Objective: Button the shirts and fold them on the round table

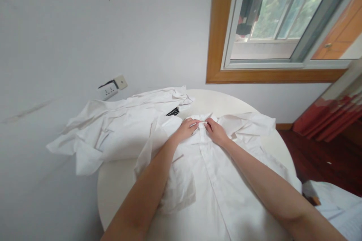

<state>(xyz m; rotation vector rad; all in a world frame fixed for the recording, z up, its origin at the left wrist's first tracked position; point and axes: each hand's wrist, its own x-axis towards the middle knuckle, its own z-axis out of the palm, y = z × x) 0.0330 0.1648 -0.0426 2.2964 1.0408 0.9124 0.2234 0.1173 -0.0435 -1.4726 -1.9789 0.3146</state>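
Note:
A white shirt (pixel 215 184) lies front-up on a round white table (pixel 113 188), its collar at the far side and a chest pocket on the left. My left hand (pixel 185 130) and my right hand (pixel 216 131) meet at the collar, each with fingers pinched on the fabric at the top of the button placket. Both forearms stretch across the shirt's front.
A second white shirt (pixel 118 128) lies crumpled over the table's left edge, with a black label (pixel 173 112) showing. A wall socket (pixel 111 87) sits behind it. A wood-framed window (pixel 268 26) is at the upper right; red curtain and dark floor on the right.

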